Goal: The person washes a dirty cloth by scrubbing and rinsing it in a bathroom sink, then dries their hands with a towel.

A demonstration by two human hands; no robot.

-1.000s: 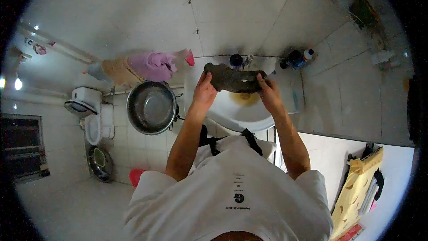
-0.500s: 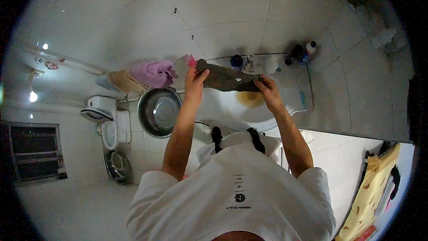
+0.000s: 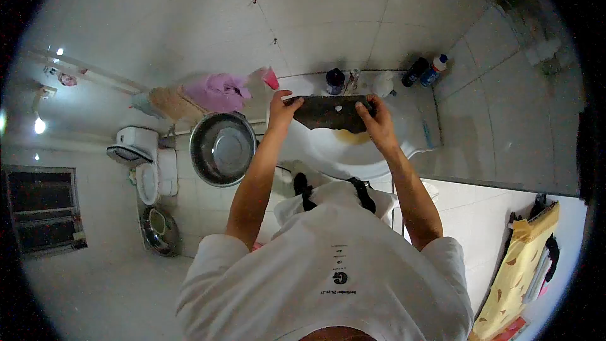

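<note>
A dark grey-brown cloth (image 3: 322, 117) is stretched between my two hands above the washbasin (image 3: 325, 158). My left hand (image 3: 283, 112) pinches its left end, and my right hand (image 3: 377, 121) grips the right end with the thumb on top. A small white spot, perhaps foam, shows on the cloth's upper middle. Below the cloth's lower edge, yellowish water (image 3: 355, 137) is partly visible in the basin. The tap (image 3: 353, 81) stands behind the cloth, beside a dark cup-like container (image 3: 335, 79).
A metal basin (image 3: 222, 150) is left of the washbasin. Purple cloth (image 3: 218, 93) and a tan towel (image 3: 167, 105) hang along the wall. A dark bottle (image 3: 414, 72) and a blue bottle (image 3: 433, 72) stand at the back right corner. A toilet (image 3: 148, 183) is farther left.
The cloth has gone from slanting down to the right to nearly level, and its lower edge hangs more openly. Both hands still hold its ends. The view has shifted slightly.
</note>
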